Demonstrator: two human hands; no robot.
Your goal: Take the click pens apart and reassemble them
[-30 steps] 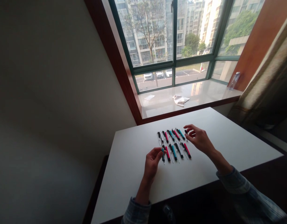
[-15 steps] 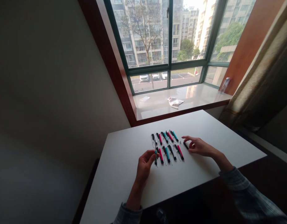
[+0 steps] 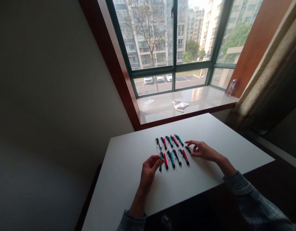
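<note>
My left hand [image 3: 150,168] is closed in a pinch around a slim pen part [image 3: 160,158], teal and dark, held upright at the left end of the front row. My right hand [image 3: 202,150] is at the right end of the rows, index finger stretched out. A short black pen part [image 3: 188,149] is at its thumb and fingers, its near end partly covered. Pen pieces lie in two rows between my hands: pink barrels [image 3: 185,157], teal barrels [image 3: 172,159], black pieces [image 3: 177,157] and thin pale refills.
The white table [image 3: 128,154] stands against the window ledge [image 3: 159,114]. On the ledge are a crumpled cloth or tissue [image 3: 180,105], a flat paper piece [image 3: 148,101] and a clear bottle [image 3: 231,87]. A curtain [image 3: 256,77] hangs at the right.
My right hand has shifted slightly left, and the black pen part has moved left with it, close to the front row's end. My left hand has hardly moved.
</note>
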